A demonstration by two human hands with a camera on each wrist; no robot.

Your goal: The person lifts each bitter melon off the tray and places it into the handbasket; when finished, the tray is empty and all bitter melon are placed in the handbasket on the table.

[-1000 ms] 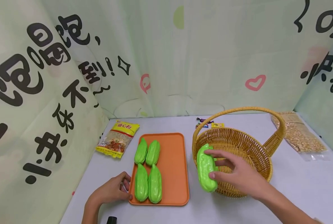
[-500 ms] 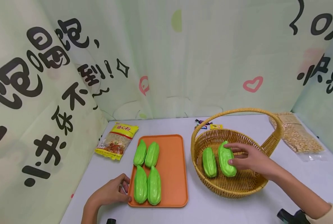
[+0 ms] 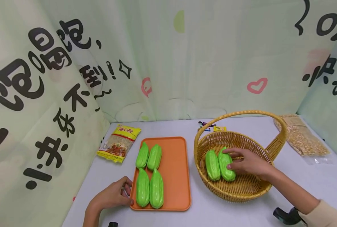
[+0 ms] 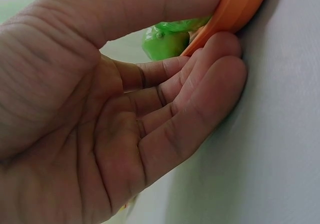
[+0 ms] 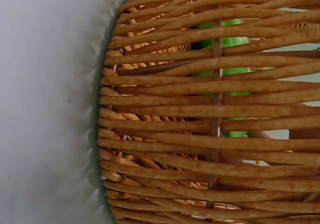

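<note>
A wicker basket with a hoop handle stands on the right of the white table. Two green gourds lie side by side in it. My right hand reaches in and grips the right gourd, which rests against the left gourd. In the right wrist view, green gourd shows through the basket wall. My left hand pinches the front left corner of the orange tray, thumb on the rim. Several more green gourds lie in two rows on the tray's left half.
A yellow noodle packet lies left of the tray. A clear bag of grains sits at the far right, and small wrapped sweets lie behind the basket. Printed curtains wall in the table on three sides.
My right hand carried a green gourd from the basket's left rim into the basket and set it down beside the one lying there. The left hand stayed on the tray corner.
</note>
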